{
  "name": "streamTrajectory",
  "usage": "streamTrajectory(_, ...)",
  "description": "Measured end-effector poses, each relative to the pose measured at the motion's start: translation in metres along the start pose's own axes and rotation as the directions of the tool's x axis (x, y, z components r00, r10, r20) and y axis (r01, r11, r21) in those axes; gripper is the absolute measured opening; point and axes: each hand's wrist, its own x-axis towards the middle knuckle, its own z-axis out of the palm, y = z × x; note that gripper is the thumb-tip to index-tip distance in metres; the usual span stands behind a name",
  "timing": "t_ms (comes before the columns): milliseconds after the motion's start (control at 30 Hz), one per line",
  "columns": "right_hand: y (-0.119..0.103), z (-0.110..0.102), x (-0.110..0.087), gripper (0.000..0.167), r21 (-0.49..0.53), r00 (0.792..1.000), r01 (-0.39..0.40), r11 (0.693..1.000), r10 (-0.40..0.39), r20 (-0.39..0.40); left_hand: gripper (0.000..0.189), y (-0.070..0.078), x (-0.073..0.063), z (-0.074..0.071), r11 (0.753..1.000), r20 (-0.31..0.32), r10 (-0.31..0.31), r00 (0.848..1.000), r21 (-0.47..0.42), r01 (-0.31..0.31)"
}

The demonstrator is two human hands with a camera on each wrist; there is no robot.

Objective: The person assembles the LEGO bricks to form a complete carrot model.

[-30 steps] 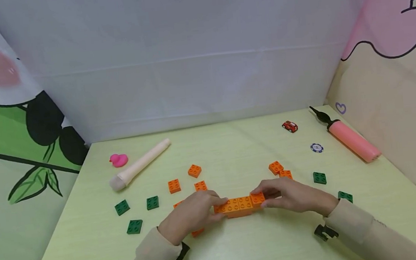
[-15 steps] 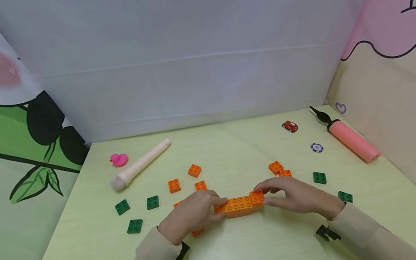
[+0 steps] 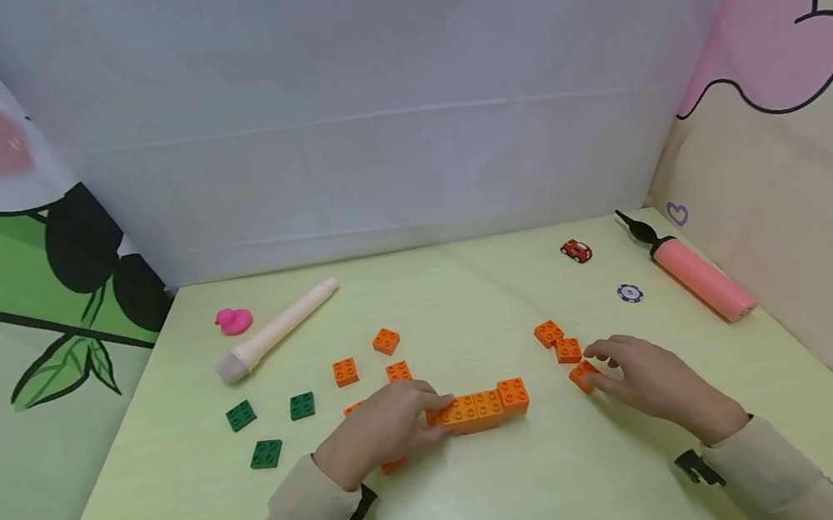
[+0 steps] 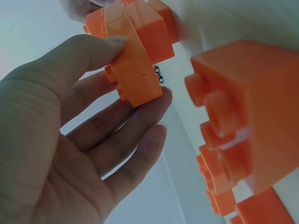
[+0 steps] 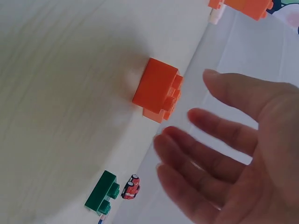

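Note:
My left hand (image 3: 376,431) pinches the left end of a joined row of orange building bricks (image 3: 476,412), low over the table. In the left wrist view, the thumb lies on one side of the end brick (image 4: 133,70) and fingertips on the other. One brick (image 3: 513,395) stands higher at the row's right end. My right hand (image 3: 658,387) is spread around a loose orange brick (image 3: 583,376) on the right. From the right wrist, thumb and fingers look parted, with a gap between them and that brick (image 5: 156,85). Two further orange bricks (image 3: 567,351) lie just beyond it.
Several orange bricks (image 3: 345,372) and green bricks (image 3: 302,405) lie on the left. Farther back are a pink duck (image 3: 233,321), a pale tube (image 3: 280,330), a red toy car (image 3: 576,250), a poker chip (image 3: 630,293) and a pink pump (image 3: 704,278).
My right hand has let go of the raised brick at the row's right end and moved right to the loose orange brick. The left hand keeps its grip on the row.

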Motion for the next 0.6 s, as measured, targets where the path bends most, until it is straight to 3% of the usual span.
streamTrajectory(200, -0.0027, 0.0032, 0.0057, 0.032, -0.025, 0.997, -0.037, 0.999, 0.038, 0.069, 0.036, 0.0006, -0.0006, 0.0002, 1.000, -0.001, 0.007, 1.000, -0.009, -0.007)
streamTrajectory(600, -0.0059, 0.0064, 0.0100, 0.032, -0.035, 0.997, -0.008, 0.999, 0.010, 0.076, 0.035, 0.0003, -0.0006, 0.0002, 1.000, -0.012, 0.008, 1.000, -0.005, -0.008)
